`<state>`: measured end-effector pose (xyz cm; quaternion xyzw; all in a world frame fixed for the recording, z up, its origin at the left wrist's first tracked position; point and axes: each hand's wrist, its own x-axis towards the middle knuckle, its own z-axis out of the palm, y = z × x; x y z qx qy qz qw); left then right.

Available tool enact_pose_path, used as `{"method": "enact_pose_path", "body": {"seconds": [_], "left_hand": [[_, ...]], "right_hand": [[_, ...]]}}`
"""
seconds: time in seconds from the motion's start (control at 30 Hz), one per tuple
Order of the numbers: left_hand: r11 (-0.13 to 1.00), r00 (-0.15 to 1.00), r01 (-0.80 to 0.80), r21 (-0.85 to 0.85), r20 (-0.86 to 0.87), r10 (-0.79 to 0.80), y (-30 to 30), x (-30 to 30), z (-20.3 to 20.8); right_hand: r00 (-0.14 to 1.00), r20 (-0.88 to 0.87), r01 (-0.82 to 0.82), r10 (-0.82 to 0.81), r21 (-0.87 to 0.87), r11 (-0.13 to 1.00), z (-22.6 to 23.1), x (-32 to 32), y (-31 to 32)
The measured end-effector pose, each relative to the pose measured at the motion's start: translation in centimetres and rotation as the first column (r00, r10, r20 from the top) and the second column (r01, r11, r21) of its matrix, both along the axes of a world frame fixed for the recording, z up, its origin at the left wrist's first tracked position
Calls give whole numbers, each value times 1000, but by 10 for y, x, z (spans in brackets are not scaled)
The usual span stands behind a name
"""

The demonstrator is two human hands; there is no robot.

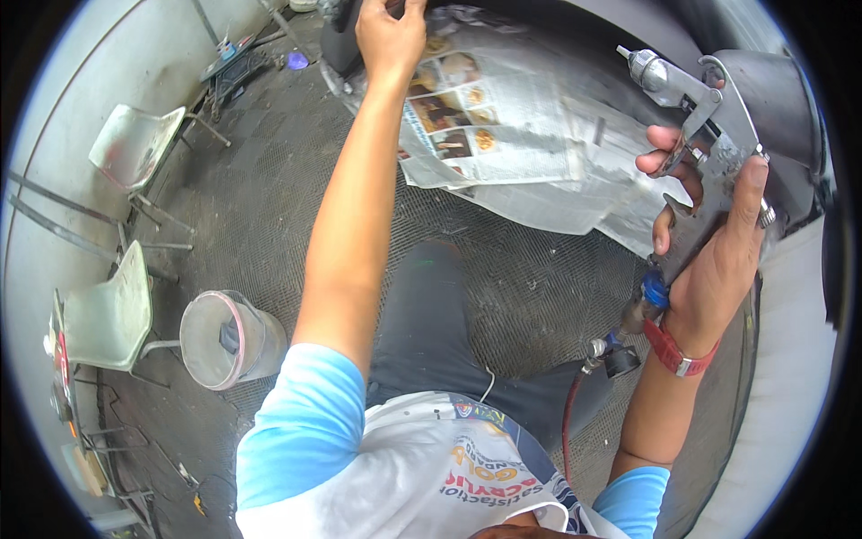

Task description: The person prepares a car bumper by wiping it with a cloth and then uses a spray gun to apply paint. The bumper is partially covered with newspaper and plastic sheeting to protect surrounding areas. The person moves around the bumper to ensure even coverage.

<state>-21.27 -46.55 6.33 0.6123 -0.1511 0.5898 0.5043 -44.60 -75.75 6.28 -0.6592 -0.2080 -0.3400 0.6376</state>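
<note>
My right hand (718, 242) is closed around the metal spray gun (709, 135), raised beside the newspaper masking (512, 135). My left hand (391, 36) reaches far forward, pinching that paper's top edge.

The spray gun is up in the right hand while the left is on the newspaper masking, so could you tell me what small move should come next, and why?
Probably press the newspaper flat first. The left hand grips its top edge and the sheets hang creased and loose. The right hand holds the spray gun off to the side, fingers on the trigger, so it seems ready once the masking sits tight.
</note>
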Motion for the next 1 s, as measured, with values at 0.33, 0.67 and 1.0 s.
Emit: {"method": "enact_pose_path", "body": {"seconds": [0.33, 0.67, 1.0], "left_hand": [[996, 979, 90, -16, -181, -92, 95, 126, -59], [984, 871, 50, -172, -475, -127, 191, 210, -149], [979, 786, 140, -149, -584, -202, 213, 255, -189]], "right_hand": [[986, -151, -78, 72, -34, 996, 18, 52, 99], [962, -271, -42, 21, -70, 997, 16, 70, 157], [961, -275, -39, 15, -83, 996, 12, 77, 174]]}}
